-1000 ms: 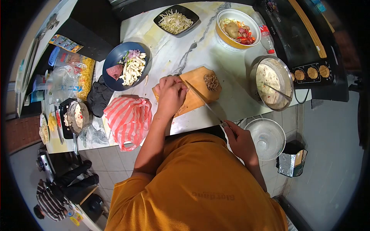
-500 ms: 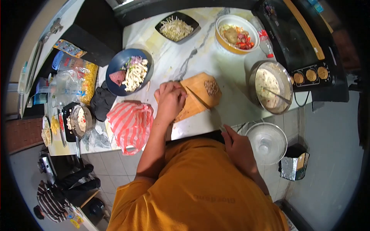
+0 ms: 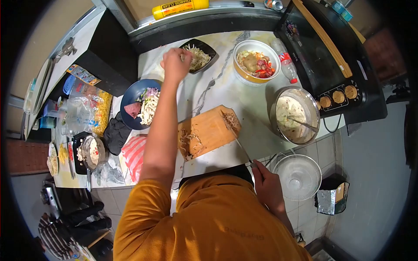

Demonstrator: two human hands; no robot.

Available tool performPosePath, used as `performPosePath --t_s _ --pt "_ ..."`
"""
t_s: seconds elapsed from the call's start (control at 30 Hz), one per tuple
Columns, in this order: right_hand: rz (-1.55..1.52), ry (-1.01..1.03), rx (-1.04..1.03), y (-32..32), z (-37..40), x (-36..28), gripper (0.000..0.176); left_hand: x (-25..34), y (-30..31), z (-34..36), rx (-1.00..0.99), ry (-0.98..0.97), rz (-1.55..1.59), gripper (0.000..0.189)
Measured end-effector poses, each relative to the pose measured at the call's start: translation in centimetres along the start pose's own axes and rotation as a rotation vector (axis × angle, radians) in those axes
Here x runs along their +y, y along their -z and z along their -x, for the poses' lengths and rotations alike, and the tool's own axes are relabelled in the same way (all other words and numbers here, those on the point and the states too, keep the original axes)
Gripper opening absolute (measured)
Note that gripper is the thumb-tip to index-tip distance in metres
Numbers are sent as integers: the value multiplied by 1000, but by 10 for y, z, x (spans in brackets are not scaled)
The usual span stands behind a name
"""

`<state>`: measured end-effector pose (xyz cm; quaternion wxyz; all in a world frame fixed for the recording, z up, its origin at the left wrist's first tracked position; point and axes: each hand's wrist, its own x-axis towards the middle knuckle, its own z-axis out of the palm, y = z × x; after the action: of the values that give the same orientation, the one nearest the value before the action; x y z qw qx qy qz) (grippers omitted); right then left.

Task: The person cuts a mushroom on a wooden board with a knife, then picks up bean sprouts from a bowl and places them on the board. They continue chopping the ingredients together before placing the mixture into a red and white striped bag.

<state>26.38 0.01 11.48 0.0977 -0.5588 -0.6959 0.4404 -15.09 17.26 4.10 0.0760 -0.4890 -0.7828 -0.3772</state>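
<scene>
My left hand reaches over the left edge of a black square bowl of bean sprouts. Its fingers are curled together, and what they hold, if anything, is hidden. In my right hand, at the counter's front edge, is a knife whose blade points at the wooden cutting board. A small heap of chopped brown bits lies at the board's right end. Thin brownish strands are scattered across its left part.
Left of the board are a blue plate of chopped food and a striped plastic bag. A steel bowl of batter, a yellow-white bowl, a bottle and an oven stand right. A person is at lower left.
My left hand has moved from the board up to the sprout bowl, uncovering the strands. The knife blade now shows over the board's front edge. The camera view has tilted upward.
</scene>
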Motion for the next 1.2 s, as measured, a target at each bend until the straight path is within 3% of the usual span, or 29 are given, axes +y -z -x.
performPosePath --t_s 0.1,0.2,0.23,0.33,0.4,0.43,0.53,0.63,0.77,0.83,1.07,1.2 --pt "-20 144 85 -10 -3 22 38 -24 -14 -38 -127 -54 -81 28" --pt "6 3 15 -2 -4 14 38 -17 14 -19 -70 -57 -50 41" --pt "7 -15 -12 -3 -4 14 38 -24 21 -10 -49 -90 48 34" --pt "-46 -2 2 -5 -11 17 39 -11 61 40 -94 -43 129 31" --pt "-61 59 8 -11 -17 24 39 -4 85 79 -216 182 252 28" --pt "-83 126 29 -14 -21 25 39 -3 94 101 -222 175 245 27" --pt "-69 53 -50 -8 -28 9 37 17 123 159 -270 283 243 24" --pt "-89 131 -36 -10 -37 6 36 25 139 199 -340 179 110 21" --pt "-38 80 -108 -8 -44 5 35 34 158 228 -474 180 32 19" --pt "-53 146 -64 -9 -44 3 35 31 156 241 -544 201 -68 28" --pt "-35 91 -114 -9 -38 8 35 30 127 254 -348 195 6 20" --pt "-44 107 -92 -9 -34 10 34 33 122 251 -341 238 91 20"
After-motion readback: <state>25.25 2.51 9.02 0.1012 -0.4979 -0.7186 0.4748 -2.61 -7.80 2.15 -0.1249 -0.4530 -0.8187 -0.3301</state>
